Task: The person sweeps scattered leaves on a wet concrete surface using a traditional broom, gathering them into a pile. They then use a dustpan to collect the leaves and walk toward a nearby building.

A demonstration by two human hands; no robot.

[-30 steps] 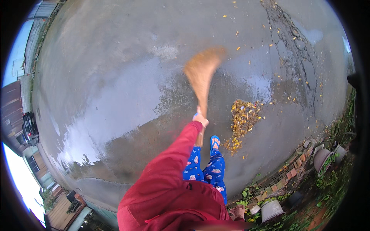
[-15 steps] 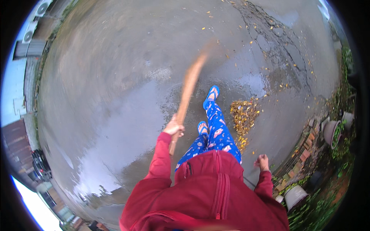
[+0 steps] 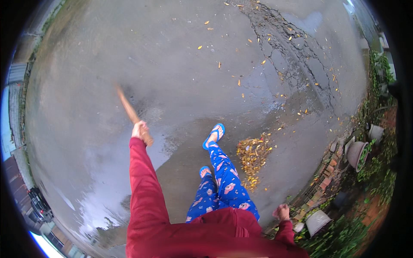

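My left hand (image 3: 140, 129) is closed around the shaft of a long brown stick broom (image 3: 127, 105), held out over the wet pavement to my left. The broom points forward and left; its far end is blurred, and a short butt sticks out behind my fist. At my right side my right hand (image 3: 282, 212) hangs low with its fingers curled and nothing visible in them. A heap of yellow and brown fallen leaves (image 3: 254, 156) lies on the ground to the right of my feet, apart from the broom.
Scattered leaves and a cracked, broken strip of pavement (image 3: 301, 60) lie ahead on the right. A brick border (image 3: 325, 182) edges a planted bed with pots, among them a white pot (image 3: 318, 222). A shiny puddle (image 3: 107, 176) spreads at left. A dark vehicle (image 3: 39, 204) stands far left.
My left hand has swung the broom outward to the left, and its far end has swept from ahead of me to the left. The leaf heap now appears lower and further left in view.
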